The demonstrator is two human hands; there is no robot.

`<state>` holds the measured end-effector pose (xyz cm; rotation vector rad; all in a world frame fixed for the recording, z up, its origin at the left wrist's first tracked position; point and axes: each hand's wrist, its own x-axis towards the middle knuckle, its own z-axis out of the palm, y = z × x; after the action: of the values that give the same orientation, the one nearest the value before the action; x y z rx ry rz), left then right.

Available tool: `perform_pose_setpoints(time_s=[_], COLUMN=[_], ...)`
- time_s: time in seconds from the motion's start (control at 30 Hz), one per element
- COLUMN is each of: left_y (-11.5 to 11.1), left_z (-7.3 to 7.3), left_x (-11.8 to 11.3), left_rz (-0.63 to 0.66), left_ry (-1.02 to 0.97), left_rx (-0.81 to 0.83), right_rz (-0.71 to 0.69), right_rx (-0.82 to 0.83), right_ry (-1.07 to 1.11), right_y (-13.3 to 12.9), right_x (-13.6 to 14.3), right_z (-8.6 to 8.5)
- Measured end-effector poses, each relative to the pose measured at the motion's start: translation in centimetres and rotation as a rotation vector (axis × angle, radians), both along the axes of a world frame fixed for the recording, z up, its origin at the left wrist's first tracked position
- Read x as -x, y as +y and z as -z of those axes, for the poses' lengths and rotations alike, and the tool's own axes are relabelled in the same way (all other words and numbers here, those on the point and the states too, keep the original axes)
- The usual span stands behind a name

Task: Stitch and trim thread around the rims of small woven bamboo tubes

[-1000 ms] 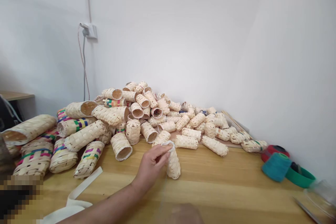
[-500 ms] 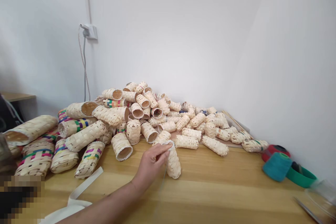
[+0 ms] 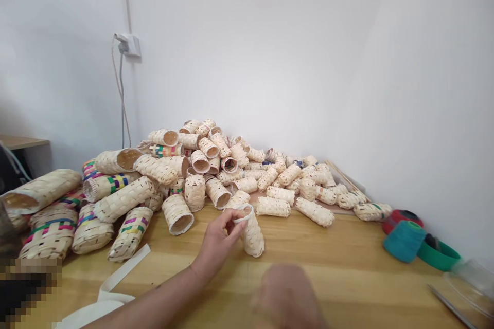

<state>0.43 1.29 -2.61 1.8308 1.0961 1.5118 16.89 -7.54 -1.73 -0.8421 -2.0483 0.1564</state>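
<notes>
My left hand (image 3: 221,236) pinches the white-edged rim of a small woven basket (image 3: 253,236), a pale tube with its mouth towards my fingers and its closed end tilted down to the right. Low in the middle of the view, my right hand (image 3: 285,293) is smeared by motion, a little below the basket and apart from it. Its fingers cannot be made out. Behind the left hand, another pale woven basket (image 3: 178,215) lies on its side with the open mouth facing me.
A large heap of woven baskets (image 3: 200,162) lies along the wall. A white strip (image 3: 125,270) rests at lower left. At right are a teal thread cone (image 3: 403,241), a red spool (image 3: 401,218), a green ring-shaped item (image 3: 440,256), a slim metal tool (image 3: 450,306) and a clear container (image 3: 473,282).
My right hand has come into view from below. The basket in my left hand has shifted slightly up and left, and its mouth shows more.
</notes>
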Motion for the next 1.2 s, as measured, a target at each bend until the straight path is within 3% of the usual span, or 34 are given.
perform_pose_setpoints(time_s=[0.13, 0.2, 0.43, 0.63, 0.77, 0.97, 1.2], left_y=[-0.6, -0.8, -1.4, -1.4, -1.3, -1.4, -1.0], left_z=[0.0, 0.0, -0.1, 0.0, 0.3, 0.1, -0.8], left_x=[-0.1, -0.1, 0.0, -0.1, -0.1, 0.0, 0.3], left_rz=[0.03, 0.054, 0.118, 0.103, 0.081, 0.11, 0.062], left_ry=[0.093, 0.162, 0.319, 0.372, 0.388, 0.354, 0.24], left_rx=[-0.072, -0.136, -0.299, -0.41, -0.413, -0.396, -0.245], right_rz=[0.354, 0.447, 0.296, 0.256, 0.318, 0.385, 0.364], right_rx=[0.132, 0.219, 0.341, 0.46, 0.381, 0.124, 0.208], right_ry=[0.312, 0.414, 0.183, 0.262, 0.374, 0.25, 0.28], right_y=[2.7, 3.4, 3.5, 4.0, 4.0, 4.1, 4.2], right_x=[-1.5, -1.6, 0.1, 0.3, 0.1, -0.5, -0.6], right_z=[-1.2, -1.4, 0.1, 0.5, 0.9, 1.2, 0.9])
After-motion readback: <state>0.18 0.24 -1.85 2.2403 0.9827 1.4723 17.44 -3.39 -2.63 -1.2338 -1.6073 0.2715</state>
